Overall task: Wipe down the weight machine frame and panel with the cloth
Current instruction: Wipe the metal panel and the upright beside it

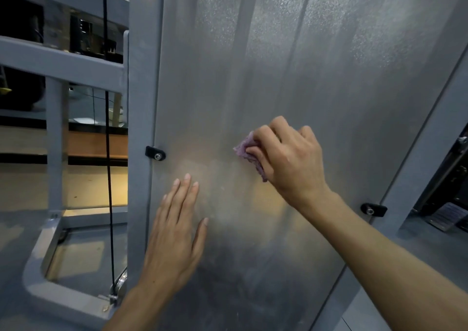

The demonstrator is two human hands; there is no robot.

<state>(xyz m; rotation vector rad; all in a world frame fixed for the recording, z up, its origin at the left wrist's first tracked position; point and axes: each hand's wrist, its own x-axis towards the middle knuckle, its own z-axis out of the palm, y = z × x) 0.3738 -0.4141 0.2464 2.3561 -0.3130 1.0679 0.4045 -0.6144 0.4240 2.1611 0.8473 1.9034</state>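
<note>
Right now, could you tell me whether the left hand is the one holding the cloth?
No, the left hand lies flat with straight fingers on the panel, while the right hand grips the purple cloth.

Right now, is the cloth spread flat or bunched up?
Bunched up. The right hand grips the purple cloth in a wad against the panel; only crumpled edges show past the fingers.
</note>
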